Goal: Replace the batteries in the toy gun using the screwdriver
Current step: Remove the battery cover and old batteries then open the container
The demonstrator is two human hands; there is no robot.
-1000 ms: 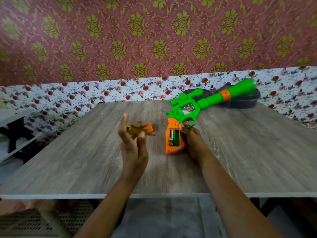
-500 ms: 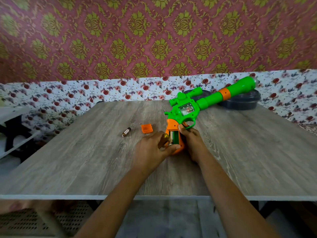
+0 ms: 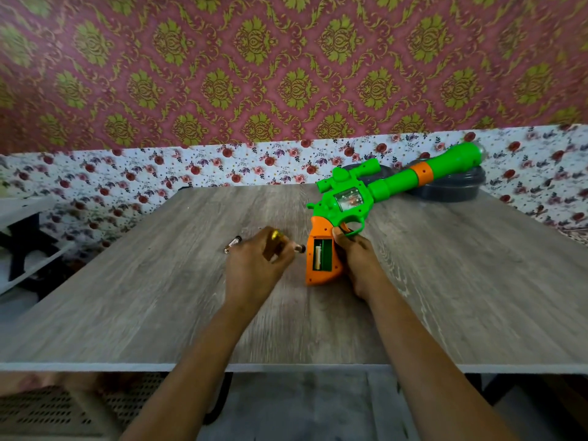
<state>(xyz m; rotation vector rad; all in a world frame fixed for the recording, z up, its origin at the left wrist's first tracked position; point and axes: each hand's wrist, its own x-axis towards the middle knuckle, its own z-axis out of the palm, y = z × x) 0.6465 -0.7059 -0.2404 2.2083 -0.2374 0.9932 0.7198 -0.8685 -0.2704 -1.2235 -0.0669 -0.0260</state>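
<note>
The toy gun (image 3: 350, 202) is gripped at its orange handle by the right hand (image 3: 356, 259), and a battery (image 3: 275, 236) is pinched in the curled left hand (image 3: 254, 265).

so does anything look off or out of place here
Nothing damaged or spilled. The toy gun has its grip compartment open, cover off, a loose battery lies on the table, and the barrel rests propped on a dark round container.
</note>
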